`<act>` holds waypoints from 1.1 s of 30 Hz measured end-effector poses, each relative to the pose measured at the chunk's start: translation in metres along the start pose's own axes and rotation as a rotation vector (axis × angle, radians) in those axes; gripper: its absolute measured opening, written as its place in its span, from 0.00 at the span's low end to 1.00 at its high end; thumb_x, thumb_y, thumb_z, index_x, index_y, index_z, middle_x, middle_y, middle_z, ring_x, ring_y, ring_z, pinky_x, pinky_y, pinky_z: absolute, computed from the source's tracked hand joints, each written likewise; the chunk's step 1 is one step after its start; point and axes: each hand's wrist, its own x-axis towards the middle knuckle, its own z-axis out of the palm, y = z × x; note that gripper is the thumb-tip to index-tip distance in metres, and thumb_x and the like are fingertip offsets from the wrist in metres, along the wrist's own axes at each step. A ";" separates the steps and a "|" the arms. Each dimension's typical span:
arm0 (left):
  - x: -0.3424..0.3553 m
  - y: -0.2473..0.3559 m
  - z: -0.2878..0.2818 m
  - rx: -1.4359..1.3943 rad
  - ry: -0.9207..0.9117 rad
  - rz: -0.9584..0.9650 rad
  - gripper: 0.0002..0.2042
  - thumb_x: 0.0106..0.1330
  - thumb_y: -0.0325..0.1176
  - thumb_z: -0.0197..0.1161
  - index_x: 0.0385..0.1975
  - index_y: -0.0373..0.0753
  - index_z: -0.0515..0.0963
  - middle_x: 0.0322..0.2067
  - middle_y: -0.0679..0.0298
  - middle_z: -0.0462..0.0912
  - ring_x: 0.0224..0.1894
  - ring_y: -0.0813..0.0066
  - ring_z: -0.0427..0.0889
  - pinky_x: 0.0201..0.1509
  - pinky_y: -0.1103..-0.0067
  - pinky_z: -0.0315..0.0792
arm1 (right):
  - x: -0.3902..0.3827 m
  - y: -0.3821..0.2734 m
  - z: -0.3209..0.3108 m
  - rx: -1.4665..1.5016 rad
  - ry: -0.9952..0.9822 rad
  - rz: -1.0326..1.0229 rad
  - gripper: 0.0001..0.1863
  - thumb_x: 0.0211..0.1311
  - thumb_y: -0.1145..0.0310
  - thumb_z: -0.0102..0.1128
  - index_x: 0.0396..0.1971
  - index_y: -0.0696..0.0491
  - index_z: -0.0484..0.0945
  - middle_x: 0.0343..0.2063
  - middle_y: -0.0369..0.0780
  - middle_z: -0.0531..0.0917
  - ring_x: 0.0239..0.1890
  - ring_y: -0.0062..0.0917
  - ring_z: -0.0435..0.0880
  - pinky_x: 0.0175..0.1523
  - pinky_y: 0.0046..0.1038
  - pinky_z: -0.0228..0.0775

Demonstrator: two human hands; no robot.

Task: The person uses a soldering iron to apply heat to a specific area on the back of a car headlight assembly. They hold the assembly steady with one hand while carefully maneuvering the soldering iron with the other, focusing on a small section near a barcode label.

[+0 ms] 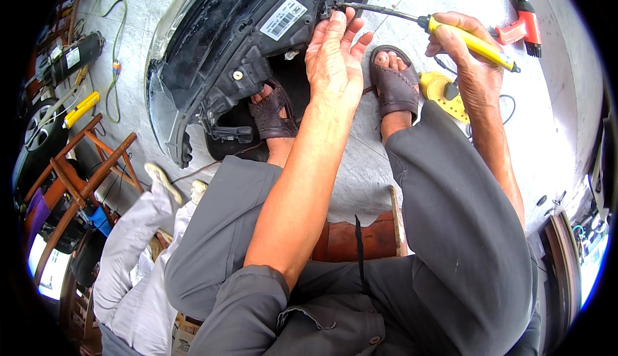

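Here's the floor (360, 182), pale grey tile with thin joints, and the headlamp unit (215, 66) looms over it ahead of my left foot, clear curved lens outward to the left, black housing turned this way with a white label (282, 18) on it. What it rests on, I can't make out. My right hand (467, 40) has its fingers closed round a yellow-handled tool (476, 44), and the slim metal shaft runs left, tip right at the bracket (329, 8) on the housing's far right corner. In comes my left hand (335, 63) at that same corner, fingers loosely spread; whether thumb and finger pinch anything, I can't tell.

Over to the floor's right side: a red-bodied tool (521, 29) lies past my right hand, and nearer in, a yellow socket block (444, 92) sits beside my right sandal (394, 85), partly behind the forearm. Along the floor's left edge it's crowded! A thin cable (114, 92) snakes down the tile, wooden stool frames (84, 163) lean at angles, and a yellow tool (82, 109) lies among the clutter. Near left, another person in pale trousers (132, 266) sits close by. Below me, a reddish-brown seat (354, 240) shows between my knees.
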 end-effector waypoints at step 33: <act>0.000 0.000 -0.005 0.052 -0.021 0.010 0.10 0.65 0.29 0.65 0.43 0.39 0.73 0.44 0.62 0.81 0.47 0.67 0.78 0.55 0.63 0.74 | -0.001 0.000 -0.001 0.003 0.002 -0.005 0.14 0.61 0.68 0.67 0.44 0.59 0.81 0.32 0.38 0.84 0.31 0.18 0.83 0.42 0.20 0.75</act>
